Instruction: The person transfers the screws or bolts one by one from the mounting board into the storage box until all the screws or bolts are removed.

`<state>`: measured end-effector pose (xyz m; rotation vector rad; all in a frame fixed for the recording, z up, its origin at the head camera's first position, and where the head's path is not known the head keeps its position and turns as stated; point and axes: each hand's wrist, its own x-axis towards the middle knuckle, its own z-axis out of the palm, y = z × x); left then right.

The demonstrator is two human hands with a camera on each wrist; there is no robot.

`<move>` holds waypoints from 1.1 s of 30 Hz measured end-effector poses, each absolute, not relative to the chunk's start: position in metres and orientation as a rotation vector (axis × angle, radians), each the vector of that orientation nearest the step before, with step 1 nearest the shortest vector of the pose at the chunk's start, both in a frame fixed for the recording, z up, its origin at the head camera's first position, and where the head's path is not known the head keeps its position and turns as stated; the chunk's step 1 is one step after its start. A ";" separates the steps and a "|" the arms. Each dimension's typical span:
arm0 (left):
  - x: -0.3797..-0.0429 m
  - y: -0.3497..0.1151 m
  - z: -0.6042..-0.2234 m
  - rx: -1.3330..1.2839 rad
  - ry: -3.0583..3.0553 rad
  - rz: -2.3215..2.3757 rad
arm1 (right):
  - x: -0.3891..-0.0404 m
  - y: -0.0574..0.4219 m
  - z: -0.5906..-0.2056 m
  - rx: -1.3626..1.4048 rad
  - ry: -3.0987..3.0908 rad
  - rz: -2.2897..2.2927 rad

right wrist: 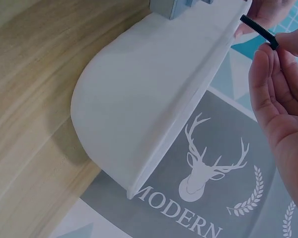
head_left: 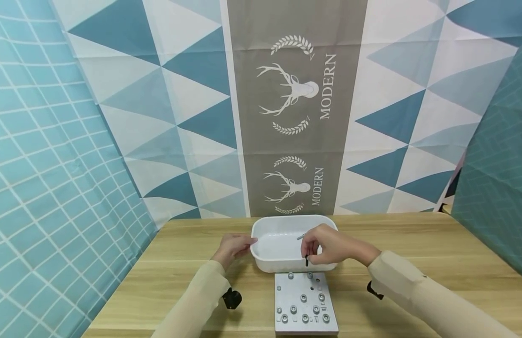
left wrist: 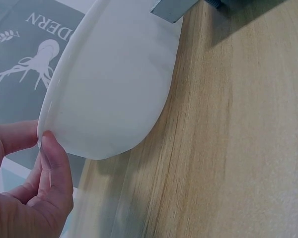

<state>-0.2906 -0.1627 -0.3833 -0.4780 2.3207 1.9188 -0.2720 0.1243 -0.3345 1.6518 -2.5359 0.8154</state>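
A white basin [head_left: 269, 266] stands on the wooden table. My left hand [head_left: 234, 246] pinches its left rim between thumb and fingers, also plain in the left wrist view. Over the basin's front right side, my right hand [head_left: 326, 244] holds a black bolt [right wrist: 258, 30] by its head end, between thumb and fingertips. The bolt's threaded shank points away from the fingers. A thin grey rod-like piece [head_left: 301, 237] shows inside the basin, beside the right hand. Right in front of the basin lies a silver metal block [head_left: 292, 292] with several socket-head bolts standing in it and some holes.
The light wooden table [head_left: 180, 263] reaches back to a patterned cloth [head_left: 202, 117] hung behind it. Blue checked cloth [head_left: 54, 164] hangs at the left, green cloth [head_left: 493, 188] at the right. Dark wrist cameras [head_left: 232, 298] sit on both forearms.
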 end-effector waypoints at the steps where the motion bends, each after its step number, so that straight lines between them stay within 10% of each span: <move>1: -0.290 -0.163 -0.383 -0.480 2.319 1.919 | -0.273 0.124 -0.334 1.653 -2.535 0.809; 33: -0.288 -0.163 -0.383 -0.469 2.350 1.907 | -0.299 0.123 -0.321 1.521 -2.636 0.738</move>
